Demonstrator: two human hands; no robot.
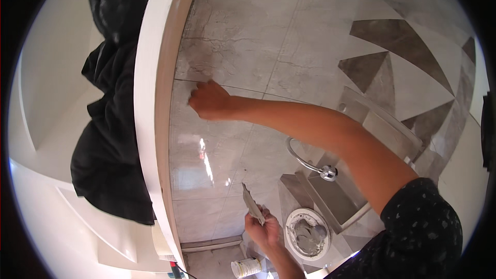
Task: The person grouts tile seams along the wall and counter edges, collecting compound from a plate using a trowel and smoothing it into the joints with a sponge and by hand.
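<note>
My right hand reaches across to the grey marble wall tiles. Its fingers are curled and its fingertips press on a horizontal joint between two tiles, close to the white door frame. I see nothing in that hand. Lower down, my left hand grips a narrow flat putty knife, whose grey-smeared blade points up toward the wall. Just right of that hand sits a round white bowl with grey paste in it.
A black garment hangs over the white door at the left. A chrome towel ring sticks out of the wall near my right forearm. A small white tub stands on the floor below. Dark triangle-patterned tiles cover the right wall.
</note>
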